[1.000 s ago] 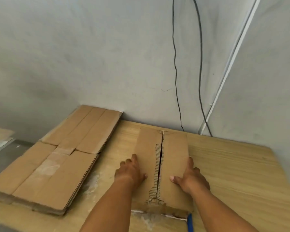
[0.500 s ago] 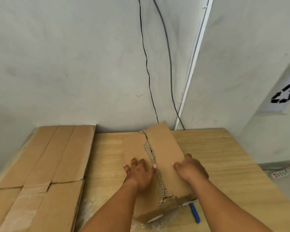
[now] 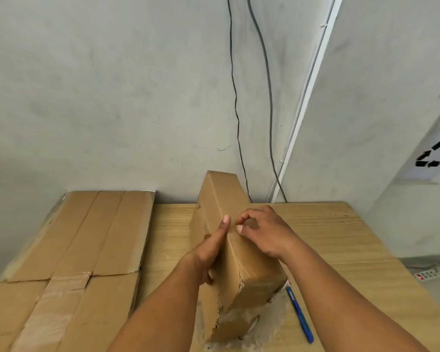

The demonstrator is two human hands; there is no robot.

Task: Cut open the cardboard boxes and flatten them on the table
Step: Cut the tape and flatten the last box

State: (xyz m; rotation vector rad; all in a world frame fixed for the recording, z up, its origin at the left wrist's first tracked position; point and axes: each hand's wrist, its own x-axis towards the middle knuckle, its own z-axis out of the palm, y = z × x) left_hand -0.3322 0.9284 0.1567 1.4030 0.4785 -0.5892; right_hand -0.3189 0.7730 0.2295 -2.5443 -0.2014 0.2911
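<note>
Cardboard box (image 3: 220,196) stands tipped on a long edge on the table (image 3: 341,250), its long axis running away toward the wall. Left hand (image 3: 208,252) grips its left face, thumb along the ridge; right hand (image 3: 262,232) sits curled on the right face — pinching or not, I cannot tell. Blue cutter (image 3: 300,316) lies nearer the right.

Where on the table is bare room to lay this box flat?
Widest bare patch: the table right of the box, from the blue cutter out to the right edge. A narrower strip lies between the box and the cardboard stack. The left side is crowded by that stack.
</note>
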